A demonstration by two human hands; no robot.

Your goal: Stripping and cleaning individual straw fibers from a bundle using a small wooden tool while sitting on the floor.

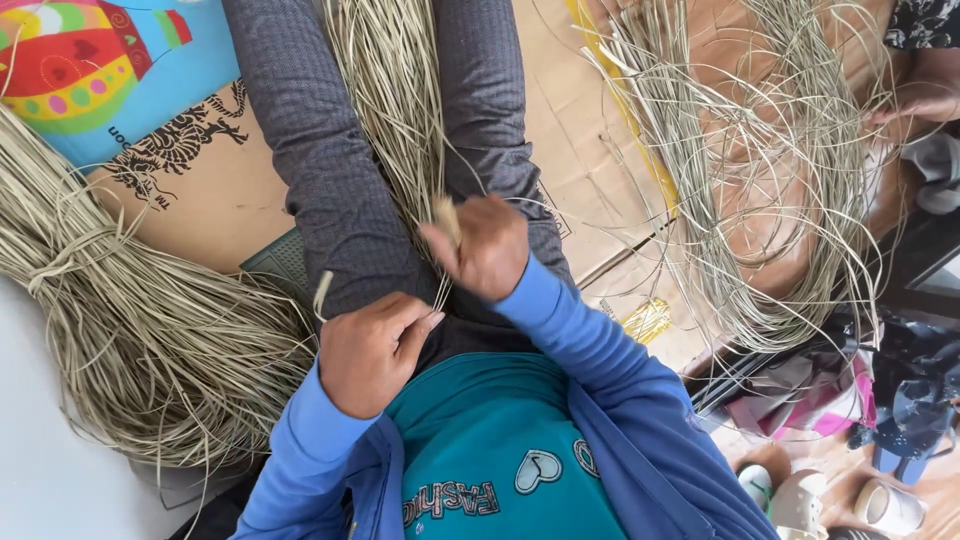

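Two bundles remain loose: one large heap of dried grass strands lies left. Left hand pinches one strand end; right hand is clenched on the lap bundle. Tangled strands right, unsorted; little appears worked.

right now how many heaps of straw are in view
3: a big bundle at left, strands between the legs, a loose tangle at right. More may lie out of view.
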